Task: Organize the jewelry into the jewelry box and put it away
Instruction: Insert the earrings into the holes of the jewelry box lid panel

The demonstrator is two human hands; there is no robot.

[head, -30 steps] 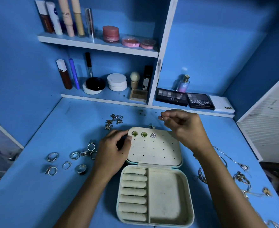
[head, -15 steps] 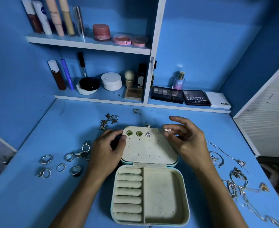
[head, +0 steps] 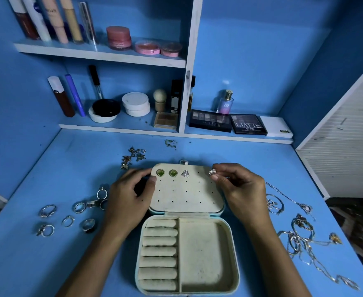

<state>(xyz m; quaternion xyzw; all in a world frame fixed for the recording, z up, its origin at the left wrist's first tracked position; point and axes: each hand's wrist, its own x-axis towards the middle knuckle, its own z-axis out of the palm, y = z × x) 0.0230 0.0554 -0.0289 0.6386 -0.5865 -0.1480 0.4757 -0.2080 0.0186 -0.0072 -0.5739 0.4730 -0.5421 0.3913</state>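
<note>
1. The right fingers [head: 216,179] pinch a small silver stud [head: 212,171] over the far right corner of the lid panel [head: 187,196]. I advise to keep this pinch light and near the head, so the post stays free.
2. The free hole beside the mounted silver stud [head: 185,173] seems the goal. Bring the post straight down into it, not at an angle.
3. The left hand [head: 129,200] grips the left edge of the lid. It should hold firm, because the panel can tip when it is pressed.
4. The box [head: 233,254] lies open on the counter [head: 47,264], with its ring rolls and tray empty.
5. Two green studs [head: 160,173] already sit in the top row. The rings [head: 47,211] wait at the left, the chains [head: 302,239] at the right.
</note>
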